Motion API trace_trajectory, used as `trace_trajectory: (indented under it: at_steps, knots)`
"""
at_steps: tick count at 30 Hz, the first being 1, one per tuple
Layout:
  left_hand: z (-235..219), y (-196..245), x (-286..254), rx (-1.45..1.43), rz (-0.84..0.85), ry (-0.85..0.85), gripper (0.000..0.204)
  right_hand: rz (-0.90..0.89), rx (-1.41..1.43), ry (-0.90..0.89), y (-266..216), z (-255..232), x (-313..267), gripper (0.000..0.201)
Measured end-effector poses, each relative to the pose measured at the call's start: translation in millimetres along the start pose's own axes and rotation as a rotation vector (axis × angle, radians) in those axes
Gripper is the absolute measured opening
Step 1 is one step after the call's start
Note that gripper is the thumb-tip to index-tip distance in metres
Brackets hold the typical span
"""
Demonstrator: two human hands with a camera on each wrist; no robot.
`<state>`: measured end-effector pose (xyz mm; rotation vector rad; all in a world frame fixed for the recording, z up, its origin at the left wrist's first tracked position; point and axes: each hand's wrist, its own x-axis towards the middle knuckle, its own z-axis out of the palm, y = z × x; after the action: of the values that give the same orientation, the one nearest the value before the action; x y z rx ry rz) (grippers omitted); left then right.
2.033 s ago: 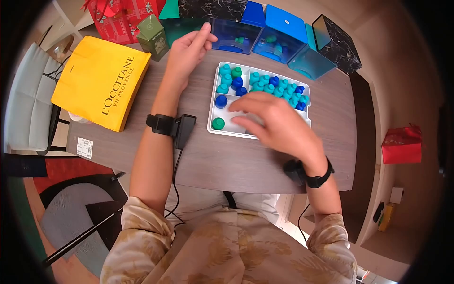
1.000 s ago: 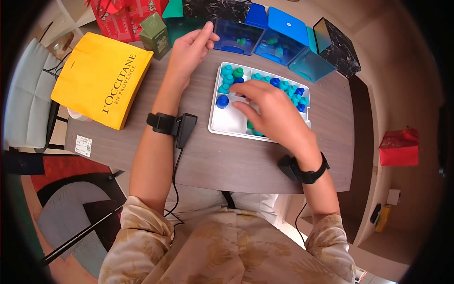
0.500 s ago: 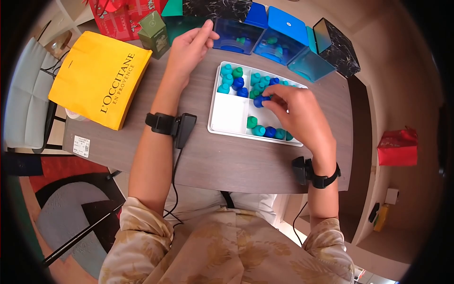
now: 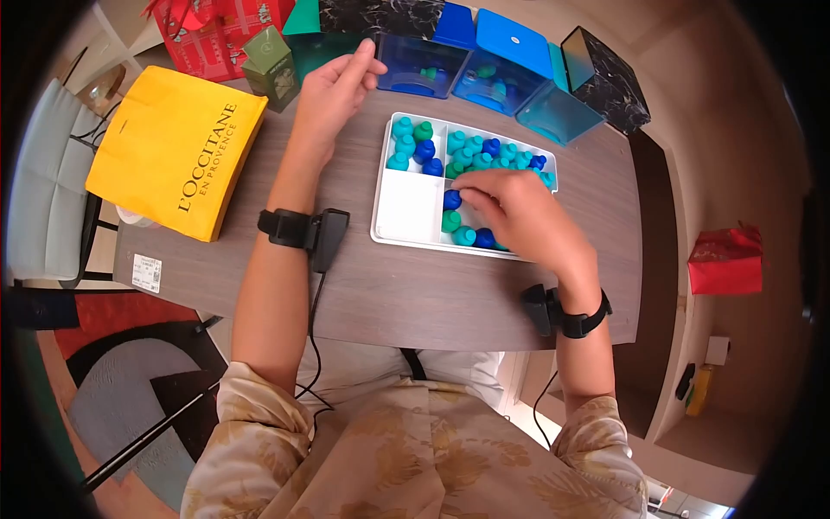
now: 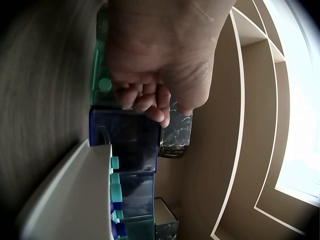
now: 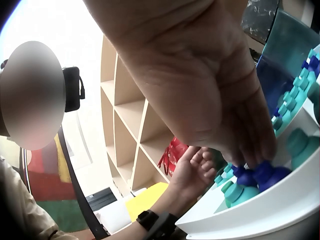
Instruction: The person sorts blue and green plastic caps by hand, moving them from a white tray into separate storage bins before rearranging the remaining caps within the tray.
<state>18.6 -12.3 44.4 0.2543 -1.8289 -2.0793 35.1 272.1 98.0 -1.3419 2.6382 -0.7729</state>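
1. Pinching a blue bottle near its top with the right hand, with fingers bent and thumb close to forefinger.
2. Holding nothing in the left hand: with thumb extended and fingers loosely curled, raised left of the tray, near the bins.
3. Placed at the left wall of the white tray's near-right compartment, just behind a green bottle, in the case of the pinched bottle.
4. Along the near wall there, a teal bottle and a second blue one, then more, partly hidden by the right hand.
5. In the far-left compartment, three teal, two blue, one green; in the far-right, a crowd, mostly teal.
6. Behind the tray, a blue-lidded bin; to the left, a yellow bag beside a green box.
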Motion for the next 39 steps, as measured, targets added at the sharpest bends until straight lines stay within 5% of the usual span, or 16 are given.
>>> trace_trajectory:
  at_steps: [7, 10, 16, 19, 22, 25, 32, 35, 39]
  knots:
    - [2.0, -1.1, 1.0, -0.006, -0.003, 0.005, 0.043, 0.256, 0.009, 0.193, 11.5, -45.8, -42.7, 0.015]
    - [2.0, -3.6, 2.3, -0.021, -0.001, 0.009, 0.045, 0.350, -0.002, 0.056, 16.4, -45.6, -54.6, 0.018]
    - [1.8, -1.1, 0.6, -0.004, -0.007, 0.001, 0.044, 0.320, -0.073, 0.032, 27.8, -40.1, -62.6, 0.020]
    - [1.5, -1.4, 1.3, 0.002, -0.007, -0.002, 0.044, 0.344, -0.047, 0.243, 6.5, -49.9, -53.9, 0.017]
    - [1.7, -2.6, 1.8, 0.001, -0.013, -0.009, 0.044, 0.193, 0.017, 0.257, -0.1, -42.6, -39.6, 0.016]
    - [3.2, -1.5, 0.9, 0.003, -0.014, -0.015, 0.044, 0.213, -0.041, 0.134, 0.2, -21.2, -26.7, 0.018]
    - [3.1, 2.7, -1.4, 0.006, 0.001, -0.005, 0.044, 0.221, 0.058, 0.178, 2.8, 9.1, -15.2, 0.020]
    - [3.2, 1.4, -1.2, -0.004, 0.000, -0.008, 0.044, 0.248, 0.140, 0.260, 0.3, -3.3, -25.6, 0.020]
    - [2.6, 1.9, -1.0, -0.006, 0.007, 0.004, 0.043, 0.295, 0.039, 0.154, 5.5, -37.5, -58.9, 0.021]
